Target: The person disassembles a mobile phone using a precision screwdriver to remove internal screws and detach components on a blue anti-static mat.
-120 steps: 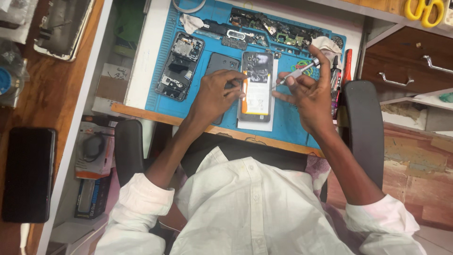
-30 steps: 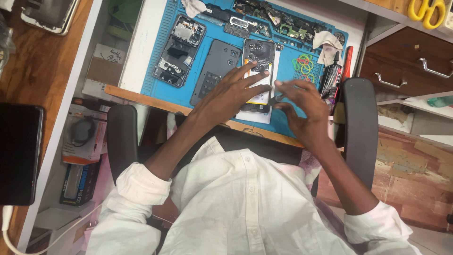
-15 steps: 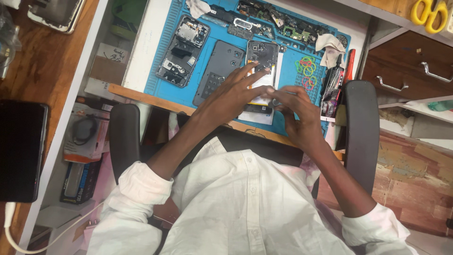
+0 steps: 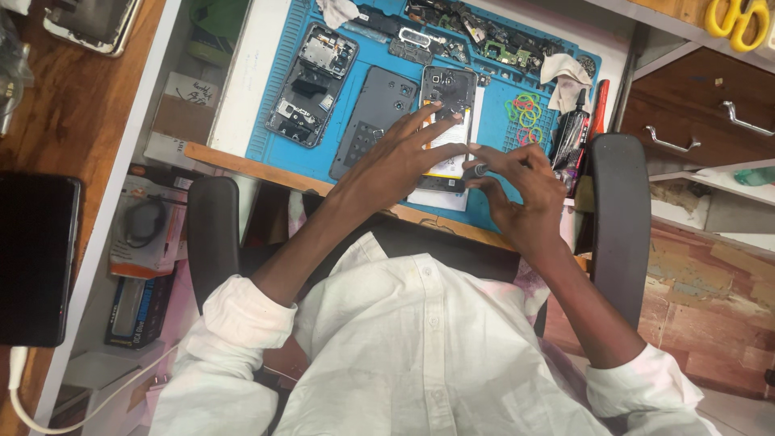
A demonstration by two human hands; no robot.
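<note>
On the blue work mat (image 4: pixel 282 153) lie three phone pieces side by side: a stripped frame (image 4: pixel 313 85) far left, a grey back cover (image 4: pixel 373 117), and an opened phone (image 4: pixel 449 121). Left hand (image 4: pixel 395 161) lies flat, fingers spread, on the opened phone. Right hand (image 4: pixel 521 190) pinches a small dark tool (image 4: pixel 478 170) at its right edge.

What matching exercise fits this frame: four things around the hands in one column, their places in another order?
Things:
1. opened phone
2. grey back cover
3. rubber bands
4. yellow scissors

Places:
A. top right corner, on the wooden shelf
B. under the left hand, on the blue mat
C. on the mat beyond the right hand
D. just left of the opened phone

Pairs: 1-B, 2-D, 3-C, 4-A
</note>
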